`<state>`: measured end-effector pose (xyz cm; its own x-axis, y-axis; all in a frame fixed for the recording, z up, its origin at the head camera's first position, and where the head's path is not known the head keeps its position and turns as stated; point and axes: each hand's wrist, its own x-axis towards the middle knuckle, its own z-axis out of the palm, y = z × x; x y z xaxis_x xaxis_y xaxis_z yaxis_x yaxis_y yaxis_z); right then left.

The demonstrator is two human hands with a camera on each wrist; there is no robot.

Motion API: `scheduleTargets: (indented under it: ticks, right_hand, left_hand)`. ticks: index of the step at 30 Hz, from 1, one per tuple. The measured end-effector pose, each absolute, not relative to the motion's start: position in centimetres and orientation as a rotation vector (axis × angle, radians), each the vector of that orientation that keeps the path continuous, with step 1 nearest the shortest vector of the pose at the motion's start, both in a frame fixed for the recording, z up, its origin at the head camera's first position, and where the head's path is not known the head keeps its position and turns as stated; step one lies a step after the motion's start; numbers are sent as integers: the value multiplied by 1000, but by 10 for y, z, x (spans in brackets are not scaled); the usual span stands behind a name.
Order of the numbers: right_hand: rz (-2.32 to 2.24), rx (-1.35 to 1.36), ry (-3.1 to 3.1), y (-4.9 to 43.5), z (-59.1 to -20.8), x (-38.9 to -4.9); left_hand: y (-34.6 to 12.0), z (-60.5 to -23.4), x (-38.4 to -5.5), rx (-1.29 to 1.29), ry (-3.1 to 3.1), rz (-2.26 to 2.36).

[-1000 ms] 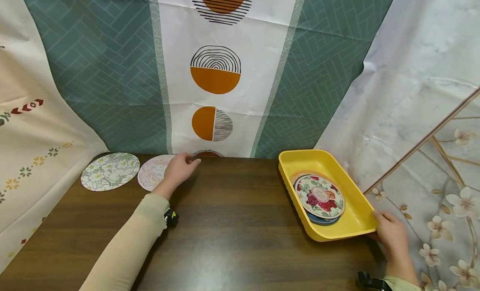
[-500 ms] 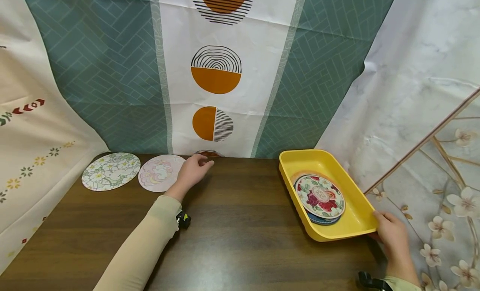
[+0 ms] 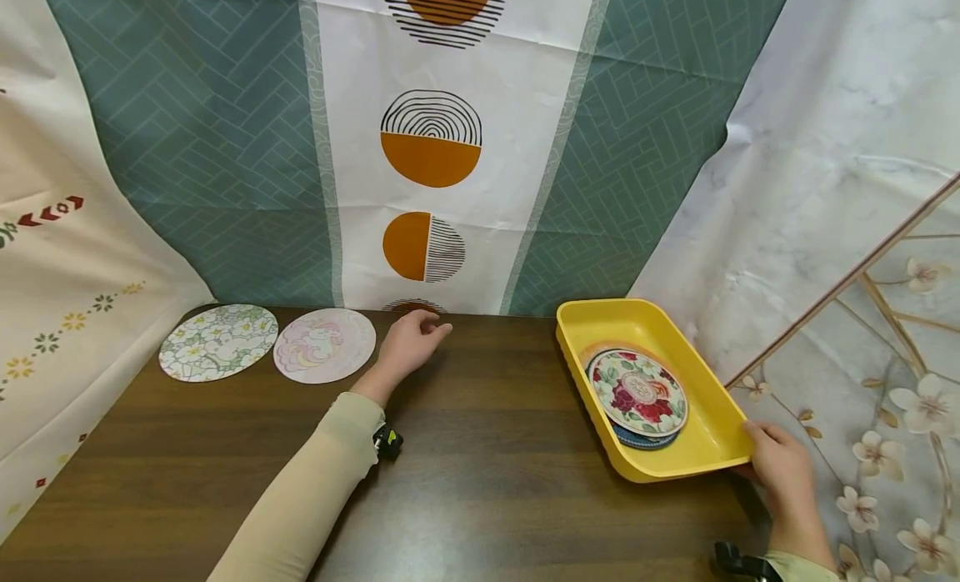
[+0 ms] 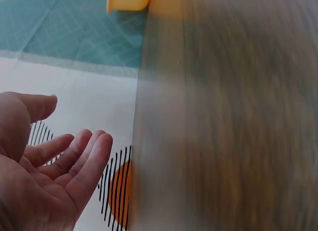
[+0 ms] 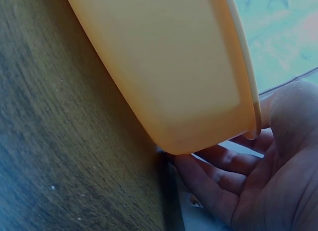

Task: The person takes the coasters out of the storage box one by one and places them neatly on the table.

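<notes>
My left hand (image 3: pixel 405 346) is over the far part of the table, holding nothing; its fingers are relaxed and slightly bent in the left wrist view. Just left of it lies a round pale disc with a unicorn print (image 3: pixel 324 346). Beyond that is a round disc with green and yellow flowers (image 3: pixel 219 343). My right hand (image 3: pixel 783 474) grips the near right corner of a yellow plastic tray (image 3: pixel 716 436), thumb at the rim and fingers underneath. Inside the tray is a stack of round discs, a rose-patterned disc (image 3: pixel 637 392) on top and a blue disc (image 3: pixel 647 441) partly hidden below.
Behind the dark wooden table (image 3: pixel 480 449) hangs a green and white patterned cloth (image 3: pixel 517 132). A cream cloth (image 3: pixel 82 315) borders the left side, and a white flowered cloth (image 3: pixel 840 257) stands close along the tray's right side.
My left hand has moved rightward, away from the unicorn disc, which now shows in full. My right hand and the yellow tray have stayed in place.
</notes>
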<state>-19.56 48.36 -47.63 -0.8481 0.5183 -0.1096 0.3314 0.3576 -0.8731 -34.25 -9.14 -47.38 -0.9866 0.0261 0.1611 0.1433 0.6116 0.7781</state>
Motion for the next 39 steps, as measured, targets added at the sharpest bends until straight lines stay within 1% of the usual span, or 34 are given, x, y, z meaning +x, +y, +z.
scheduleTargets:
  ticks: [11, 39]
  right_hand:
    - [1520, -778, -2410, 484, -476, -195]
    - [1501, -758, -2437, 483, -474, -194]
  left_hand:
    - [-61, -473, -345, -236, -2695, -1350]
    - [3, -460, -335, -388, -2638, -1525]
